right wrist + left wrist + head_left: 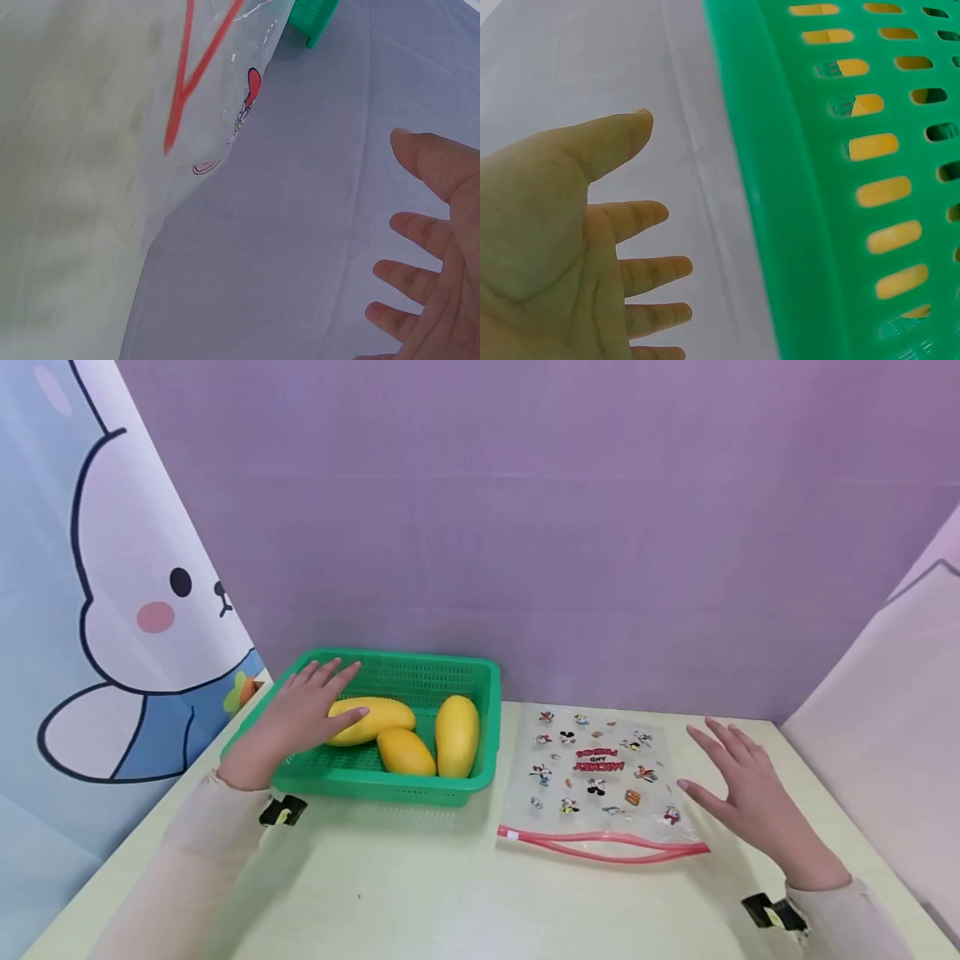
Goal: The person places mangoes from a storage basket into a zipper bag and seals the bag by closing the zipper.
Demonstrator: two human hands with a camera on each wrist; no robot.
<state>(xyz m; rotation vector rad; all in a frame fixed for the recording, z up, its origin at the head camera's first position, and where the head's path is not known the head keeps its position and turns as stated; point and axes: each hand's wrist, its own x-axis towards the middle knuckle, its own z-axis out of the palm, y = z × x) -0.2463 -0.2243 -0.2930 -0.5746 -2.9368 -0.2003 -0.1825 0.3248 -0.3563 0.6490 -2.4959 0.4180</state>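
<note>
My left hand (296, 718) hovers over the left side of a green plastic basket (491, 727), fingers spread and holding nothing. Inside the basket lie three yellow mangoes (457, 737); the hand partly covers the leftmost one in the head view. Right of the basket a clear zip bag (592, 768) with cartoon prints lies flat, its red zip edge (607, 846) toward me and parted in the middle. My right hand (750, 785) is held just right of the bag, fingers stretched out, with nothing in it. In the left wrist view, yellow shows through the basket's slots.
A pale table (420, 893) carries the basket and bag. Behind them rises a purple cloth backdrop (525, 527). On the left hangs a cloth with a cartoon rabbit (142, 577), and a pale panel (892, 710) stands along the right side.
</note>
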